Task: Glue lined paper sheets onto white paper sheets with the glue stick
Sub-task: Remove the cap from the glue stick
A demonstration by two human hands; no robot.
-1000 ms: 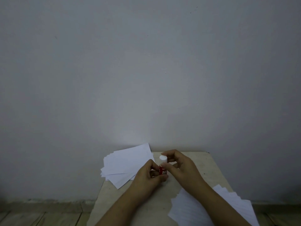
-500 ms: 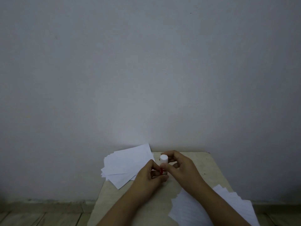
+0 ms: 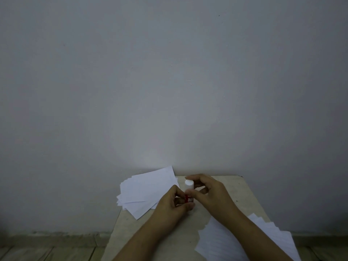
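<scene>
Two bare forearms reach forward from the bottom edge over a small beige table, which serves as the landmark here. Nearest the viewer, at the table's near right corner, lies one fanned stack of lined paper sheets, partly hidden under the right forearm and overhanging the table's right edge; the single sheets cannot be counted.

Farther in, near the middle of the table, the two hands meet around one glue stick, which stands roughly upright just above the tabletop. The left hand has its thumb and fingers curled round the red lower body of the stick, holding it firmly. The right hand curls over the white cap, with the thumb against the cap's lower edge and the forefinger arched over its top. Whether the cap is on tight or loosened cannot be told.

Farther still, at the table's far left corner, lies one loose stack of white paper sheets, spread untidily and hanging past the table's left edge, beside the left hand.

Beyond the table rises a plain grey wall, and a strip of wooden floor shows to the table's left.
</scene>
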